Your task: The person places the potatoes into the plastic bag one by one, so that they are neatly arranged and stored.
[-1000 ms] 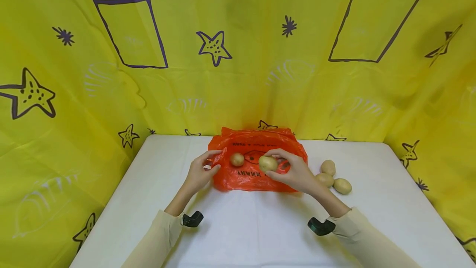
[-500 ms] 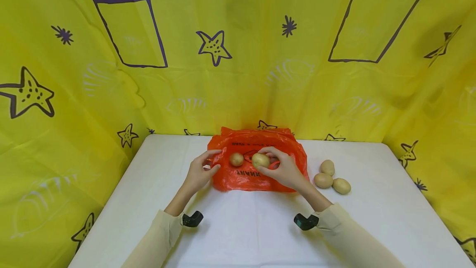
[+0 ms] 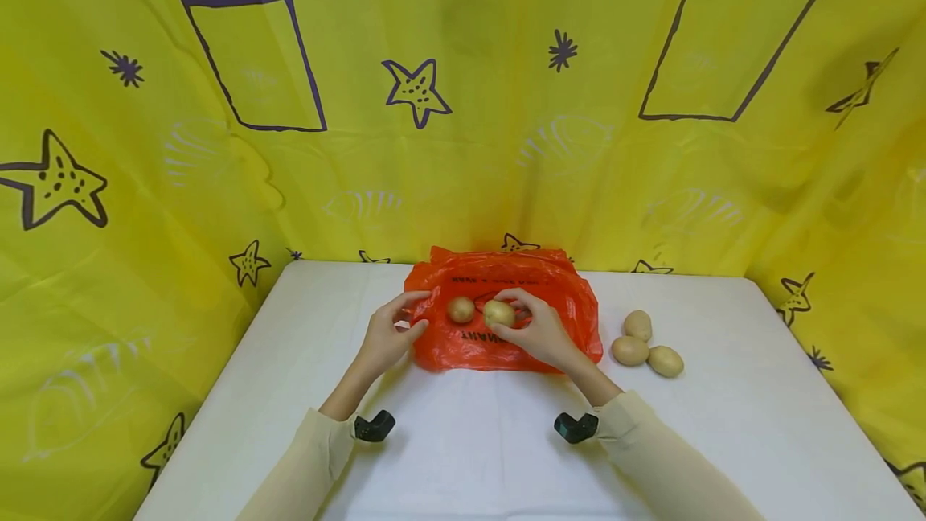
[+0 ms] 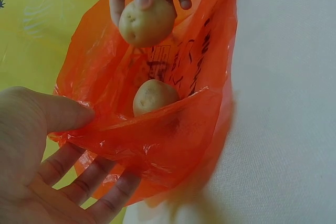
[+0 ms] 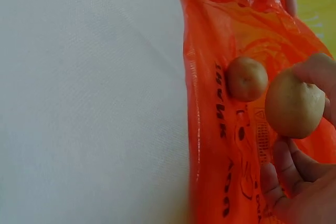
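Observation:
A red plastic bag [image 3: 448, 352] with dark print lies on the table, its mouth spread wide in the left wrist view. My left hand [image 3: 386, 338] pinches the bag's left edge, thumb on one side and fingers behind the film. One potato [image 3: 460, 310] rests inside the bag. Just right of it, my right hand [image 3: 542, 334] holds a second potato [image 3: 499, 313] between thumb and fingers. The right wrist view has this held potato [image 5: 295, 103] over the printed side of the bag, close to the other potato [image 5: 247, 79].
Three more potatoes [image 3: 630, 350] lie grouped to the right of the bag on the white table [image 3: 463, 457]. A yellow curtain [image 3: 477, 167] with starfish drawings hangs behind the table and along both sides.
My right hand has moved left with its potato, bringing it nearer to the one in the bag. My left hand has kept its place at the bag's edge.

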A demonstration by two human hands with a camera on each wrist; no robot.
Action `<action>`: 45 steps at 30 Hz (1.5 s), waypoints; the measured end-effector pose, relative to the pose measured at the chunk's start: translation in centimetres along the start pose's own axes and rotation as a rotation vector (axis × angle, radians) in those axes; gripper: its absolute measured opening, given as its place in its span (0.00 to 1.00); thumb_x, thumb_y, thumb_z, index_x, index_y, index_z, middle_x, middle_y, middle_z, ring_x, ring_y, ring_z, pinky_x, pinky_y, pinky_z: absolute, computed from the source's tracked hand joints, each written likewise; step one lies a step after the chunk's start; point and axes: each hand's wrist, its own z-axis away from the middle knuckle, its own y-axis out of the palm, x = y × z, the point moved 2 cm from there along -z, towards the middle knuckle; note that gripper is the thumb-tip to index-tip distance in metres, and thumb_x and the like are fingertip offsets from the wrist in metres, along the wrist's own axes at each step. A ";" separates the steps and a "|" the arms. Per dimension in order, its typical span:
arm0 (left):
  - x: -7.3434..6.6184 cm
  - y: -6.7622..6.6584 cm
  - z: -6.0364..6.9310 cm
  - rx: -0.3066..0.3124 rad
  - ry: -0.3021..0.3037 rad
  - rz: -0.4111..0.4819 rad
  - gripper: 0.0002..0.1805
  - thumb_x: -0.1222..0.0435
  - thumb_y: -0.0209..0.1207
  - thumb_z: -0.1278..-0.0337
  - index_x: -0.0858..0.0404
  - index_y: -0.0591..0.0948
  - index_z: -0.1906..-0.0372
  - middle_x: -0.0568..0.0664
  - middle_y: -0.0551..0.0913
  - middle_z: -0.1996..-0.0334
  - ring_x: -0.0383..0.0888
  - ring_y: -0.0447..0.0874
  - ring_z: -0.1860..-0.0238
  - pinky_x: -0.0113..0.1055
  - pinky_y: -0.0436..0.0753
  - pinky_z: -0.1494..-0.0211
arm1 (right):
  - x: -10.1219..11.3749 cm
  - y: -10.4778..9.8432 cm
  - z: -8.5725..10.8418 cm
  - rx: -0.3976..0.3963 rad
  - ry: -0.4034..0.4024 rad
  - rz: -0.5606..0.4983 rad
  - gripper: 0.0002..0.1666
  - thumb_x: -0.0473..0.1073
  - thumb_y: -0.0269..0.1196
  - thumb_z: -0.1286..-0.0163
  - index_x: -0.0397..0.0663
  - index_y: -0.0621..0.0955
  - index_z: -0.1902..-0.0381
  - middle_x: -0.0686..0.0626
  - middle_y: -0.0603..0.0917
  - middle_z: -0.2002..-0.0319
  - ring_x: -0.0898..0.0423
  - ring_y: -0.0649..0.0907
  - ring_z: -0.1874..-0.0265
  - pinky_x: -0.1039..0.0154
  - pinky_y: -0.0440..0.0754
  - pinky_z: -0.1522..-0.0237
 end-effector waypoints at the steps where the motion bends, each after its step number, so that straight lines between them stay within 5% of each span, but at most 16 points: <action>1: 0.0 0.0 0.0 0.000 -0.001 0.001 0.24 0.75 0.66 0.38 0.57 0.82 0.38 0.53 0.84 0.49 0.52 0.82 0.53 0.37 0.83 0.52 | -0.1 0.1 -0.1 -0.005 0.014 0.000 0.24 0.46 0.77 0.38 0.57 0.82 0.45 0.46 0.85 0.57 0.50 0.82 0.60 0.58 0.82 0.59; 9: 0.3 0.1 0.0 -0.004 -0.012 0.006 0.24 0.75 0.66 0.39 0.56 0.82 0.38 0.53 0.84 0.50 0.51 0.83 0.54 0.34 0.83 0.55 | -1.0 0.9 -0.7 -0.028 0.086 -0.002 0.24 0.46 0.76 0.37 0.54 0.82 0.44 0.46 0.84 0.56 0.49 0.80 0.60 0.59 0.79 0.59; 23: 0.4 0.0 0.0 -0.009 0.017 0.011 0.23 0.75 0.66 0.38 0.58 0.83 0.39 0.53 0.84 0.50 0.51 0.83 0.54 0.37 0.83 0.54 | -1.6 1.8 -1.6 -0.057 0.101 0.001 0.24 0.44 0.76 0.38 0.53 0.83 0.45 0.47 0.83 0.60 0.50 0.78 0.64 0.60 0.75 0.64; 45: 0.1 0.5 -0.2 -0.034 0.011 0.005 0.23 0.79 0.64 0.40 0.66 0.81 0.39 0.60 0.84 0.49 0.59 0.82 0.53 0.52 0.84 0.52 | -2.3 2.7 -2.7 -0.093 0.148 0.042 0.25 0.46 0.76 0.38 0.52 0.82 0.44 0.47 0.84 0.58 0.51 0.80 0.63 0.60 0.78 0.62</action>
